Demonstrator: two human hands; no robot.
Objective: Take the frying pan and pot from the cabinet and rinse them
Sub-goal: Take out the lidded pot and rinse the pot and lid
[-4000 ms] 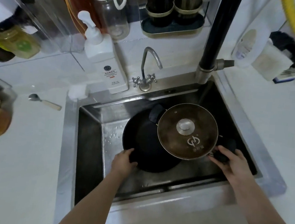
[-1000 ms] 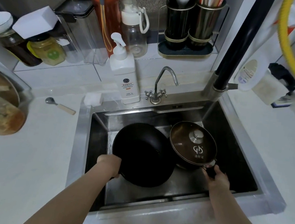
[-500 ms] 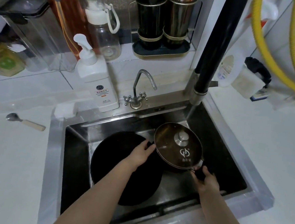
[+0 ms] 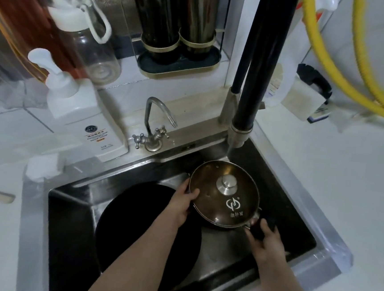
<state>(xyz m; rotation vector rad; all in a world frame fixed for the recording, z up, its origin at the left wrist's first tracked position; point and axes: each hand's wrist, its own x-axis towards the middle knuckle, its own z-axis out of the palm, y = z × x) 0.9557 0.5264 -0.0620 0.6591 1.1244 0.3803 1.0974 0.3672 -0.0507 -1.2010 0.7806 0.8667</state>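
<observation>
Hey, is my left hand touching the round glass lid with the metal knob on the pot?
Touching. The head view shows the left hand with its thumb lying over the edge of the round glass lid, no gap between them.

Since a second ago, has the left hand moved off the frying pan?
Yes. The left hand has left the frying pan rim near the sink left wall and gone right to the pot lid edge, nearer the black faucet.

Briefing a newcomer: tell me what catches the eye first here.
The lidded pot in the steel sink, held by the left hand at its rim and the right hand on its black handle. Left of it lies the black frying pan; above looms the tall black faucet.
</observation>
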